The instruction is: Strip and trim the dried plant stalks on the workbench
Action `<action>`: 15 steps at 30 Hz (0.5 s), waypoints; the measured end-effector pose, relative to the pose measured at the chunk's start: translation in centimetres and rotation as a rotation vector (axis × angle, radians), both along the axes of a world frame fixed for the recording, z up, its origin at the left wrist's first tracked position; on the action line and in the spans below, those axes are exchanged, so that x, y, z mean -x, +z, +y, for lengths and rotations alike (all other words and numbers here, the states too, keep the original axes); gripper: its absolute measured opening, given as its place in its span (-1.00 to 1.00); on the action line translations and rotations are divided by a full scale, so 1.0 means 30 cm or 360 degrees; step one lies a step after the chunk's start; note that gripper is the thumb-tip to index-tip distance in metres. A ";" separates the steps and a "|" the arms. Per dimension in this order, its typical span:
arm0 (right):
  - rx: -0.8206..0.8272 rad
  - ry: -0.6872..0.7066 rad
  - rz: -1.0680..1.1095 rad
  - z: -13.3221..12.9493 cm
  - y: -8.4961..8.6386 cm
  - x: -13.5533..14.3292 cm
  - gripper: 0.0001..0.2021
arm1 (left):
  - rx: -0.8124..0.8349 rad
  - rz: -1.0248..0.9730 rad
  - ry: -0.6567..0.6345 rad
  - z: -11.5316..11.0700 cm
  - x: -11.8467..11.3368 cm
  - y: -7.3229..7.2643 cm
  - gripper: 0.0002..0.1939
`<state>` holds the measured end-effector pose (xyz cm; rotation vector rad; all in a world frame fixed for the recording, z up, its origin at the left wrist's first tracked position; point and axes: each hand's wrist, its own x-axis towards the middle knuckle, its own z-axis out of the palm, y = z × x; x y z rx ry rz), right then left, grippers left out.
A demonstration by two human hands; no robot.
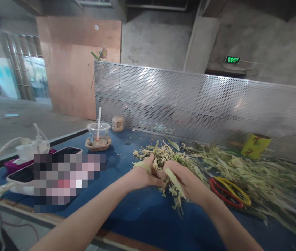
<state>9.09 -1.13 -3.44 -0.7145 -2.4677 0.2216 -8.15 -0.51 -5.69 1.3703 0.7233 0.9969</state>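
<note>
My right hand [184, 177] is clamped on a stem [173, 181] beside my left hand [143, 177], which touches the plant pile [165, 150], its grip undeterminable.

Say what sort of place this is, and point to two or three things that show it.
Probably a workshop in a bare, industrial-looking building: the raw concrete wall and green EXIT sign suggest the building, and the blue worktable strewn with plant stems suggests a workspace.
</note>
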 end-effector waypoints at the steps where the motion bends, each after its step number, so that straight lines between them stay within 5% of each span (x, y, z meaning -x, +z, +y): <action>1: 0.0025 -0.0006 0.0075 0.006 -0.003 -0.003 -0.83 | 0.0031 0.0007 0.0017 -0.007 0.001 0.011 0.08; 9: -0.0038 -0.0113 0.0541 0.031 0.009 -0.018 -0.86 | 0.0158 -0.0143 0.0367 -0.034 -0.002 0.080 0.12; 15: -0.0124 -0.0081 0.0736 0.039 0.009 -0.028 -0.89 | 0.0170 -0.0221 0.0402 -0.038 -0.002 0.096 0.06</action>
